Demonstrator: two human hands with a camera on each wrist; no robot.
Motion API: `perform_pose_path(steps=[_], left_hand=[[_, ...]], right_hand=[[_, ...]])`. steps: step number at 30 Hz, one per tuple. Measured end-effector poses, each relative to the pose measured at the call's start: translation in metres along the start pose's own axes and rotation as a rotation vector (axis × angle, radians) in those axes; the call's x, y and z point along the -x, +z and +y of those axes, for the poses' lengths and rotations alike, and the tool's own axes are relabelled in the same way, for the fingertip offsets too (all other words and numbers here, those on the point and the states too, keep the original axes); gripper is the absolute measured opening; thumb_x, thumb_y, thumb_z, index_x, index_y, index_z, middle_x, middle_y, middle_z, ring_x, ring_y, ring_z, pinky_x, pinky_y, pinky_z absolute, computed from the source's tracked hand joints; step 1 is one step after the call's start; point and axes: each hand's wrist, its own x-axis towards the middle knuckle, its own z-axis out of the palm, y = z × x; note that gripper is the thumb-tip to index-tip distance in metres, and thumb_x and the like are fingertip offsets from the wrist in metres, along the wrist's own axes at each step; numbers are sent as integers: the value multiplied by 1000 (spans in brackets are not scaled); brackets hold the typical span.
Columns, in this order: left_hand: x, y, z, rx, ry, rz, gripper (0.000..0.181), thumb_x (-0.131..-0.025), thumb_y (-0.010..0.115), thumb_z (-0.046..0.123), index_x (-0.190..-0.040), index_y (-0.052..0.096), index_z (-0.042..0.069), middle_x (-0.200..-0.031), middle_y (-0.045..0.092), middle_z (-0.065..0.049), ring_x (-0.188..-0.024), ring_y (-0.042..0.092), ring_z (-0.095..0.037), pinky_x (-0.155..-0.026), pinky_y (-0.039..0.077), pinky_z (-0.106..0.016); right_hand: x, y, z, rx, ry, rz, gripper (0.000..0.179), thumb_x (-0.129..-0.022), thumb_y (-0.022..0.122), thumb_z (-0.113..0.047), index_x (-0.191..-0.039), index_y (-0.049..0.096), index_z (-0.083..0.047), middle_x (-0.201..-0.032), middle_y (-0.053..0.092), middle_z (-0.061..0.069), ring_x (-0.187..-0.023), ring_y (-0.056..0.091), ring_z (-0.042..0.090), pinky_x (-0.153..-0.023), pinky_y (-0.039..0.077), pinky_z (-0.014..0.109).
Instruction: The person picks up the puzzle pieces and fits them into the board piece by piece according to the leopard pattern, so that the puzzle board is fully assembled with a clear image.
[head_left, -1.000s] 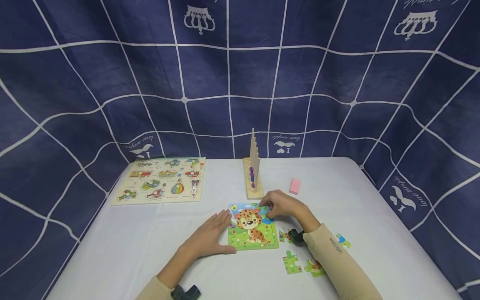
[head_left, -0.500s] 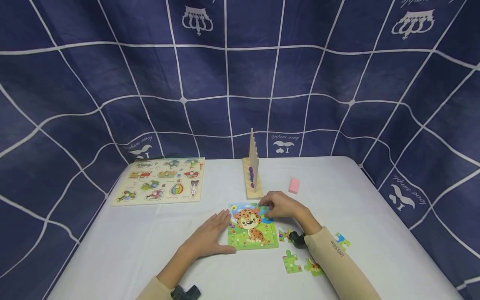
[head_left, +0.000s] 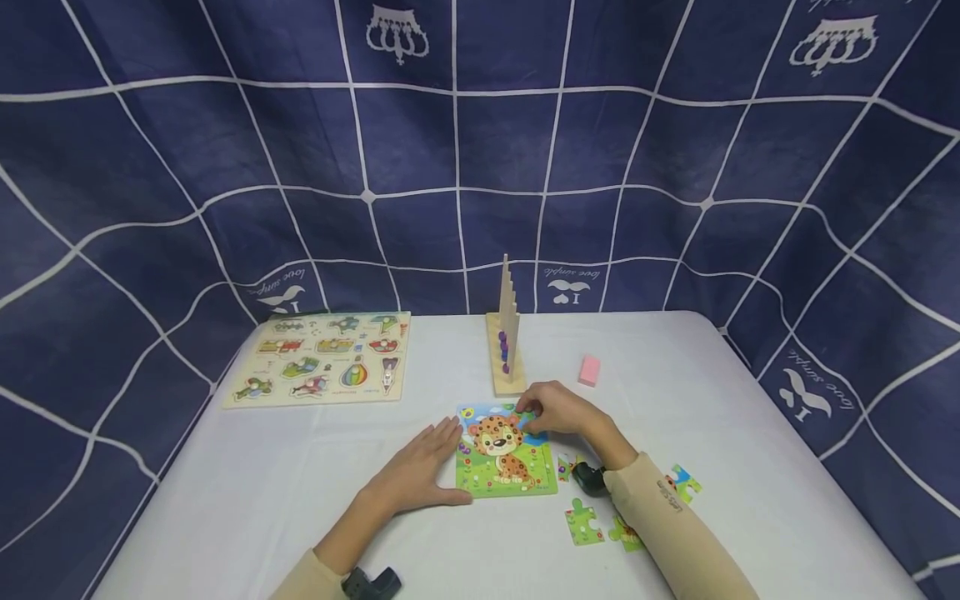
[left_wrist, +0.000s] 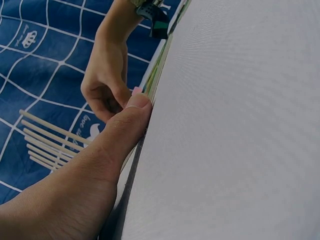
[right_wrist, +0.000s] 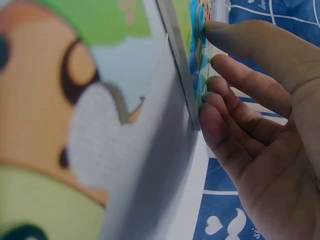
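A square jigsaw puzzle [head_left: 504, 471] with a cartoon leopard lies in front of me. My left hand [head_left: 416, 475] rests flat along its left side, thumb at the near left corner. At the far right corner is my right hand [head_left: 562, 410], fingers bent. In the right wrist view its thumb and index finger pinch a blue-edged puzzle piece [right_wrist: 199, 22], and the other fingertips [right_wrist: 212, 122] sit at the board's edge. Loose puzzle pieces lie to the right: a green one [head_left: 583, 523], one with blue [head_left: 686, 482], and others partly hidden under the right forearm.
A wooden peg stand [head_left: 508, 385] with purple and blue beads stands behind the puzzle. Right of it lies a pink block [head_left: 589, 371]. A vehicle peg puzzle board [head_left: 322, 367] lies at the back left. A blue checked curtain [head_left: 420, 142] surrounds the white table [head_left: 247, 483].
The right hand has shifted very slightly left at the puzzle's far right corner, its forearm uncovering a little more of a loose piece. The left hand has stayed in place.
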Motion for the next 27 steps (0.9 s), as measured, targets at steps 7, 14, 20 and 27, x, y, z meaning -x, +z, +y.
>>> perform_pose_path(steps=[7,14,20,27], left_hand=[[0,0,1,1,1,0,114,-73,54,83,-153,27,7,-162,22,-9,-151,21,-24,-124,21,-42],[2,0,0,-1,0,8,113,-73,55,83,-153,28,7,-162,22,-9,-151,23,-25,-124,22,-42],[2,0,1,-1,4,18,113,-73,55,83,-153,28,7,-162,22,-9,-150,23,-25,-124,22,-42],[1,0,1,-5,4,16,114,-73,55,83,-153,28,7,-162,22,-9,-150,23,-25,-124,21,-42]], right_hand=[[3,0,0,-15,11,4,28,-75,80,-17,-102,73,-10,-92,66,-2,-80,57,10,-70,51,18],[12,-2,-2,-69,29,12,34,-75,82,-19,-105,71,-8,-95,68,0,-82,60,10,-71,53,19],[22,-7,-3,-58,39,27,39,-75,83,-22,-107,70,-5,-93,68,1,-78,58,9,-69,52,18],[42,-9,-3,-39,106,39,44,-71,85,-22,-108,69,-4,-83,62,0,-72,52,9,-63,48,19]])
